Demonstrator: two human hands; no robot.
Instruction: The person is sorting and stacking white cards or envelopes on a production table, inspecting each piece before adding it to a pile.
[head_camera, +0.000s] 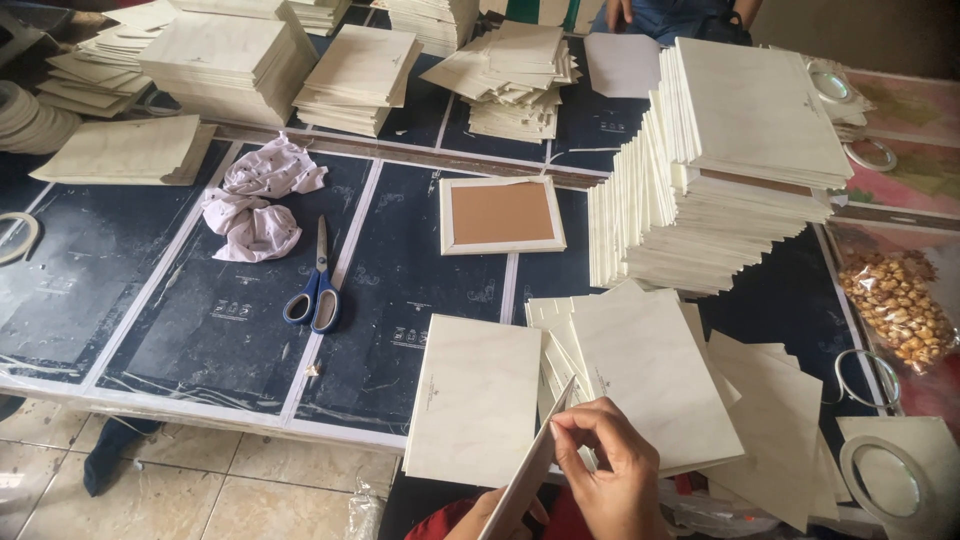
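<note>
From the head camera, your right hand (612, 470) sits at the bottom edge of the view, its fingers (590, 418) curled and pinching the top corner of a thin cream card (530, 475) that stands tilted on edge. Your left hand (487, 512) is mostly hidden below that card, so you cannot tell how its fingers are set. Just beyond the card, a flat cream sheet (472, 398) lies on the dark work table (180, 300), beside a fanned pile of sheets (680, 390). Farther up lie blue-handled scissors (316, 285), a crumpled white cloth (258, 200), a brown-centred frame (502, 214) and a tall stack of cards (730, 160).
</note>
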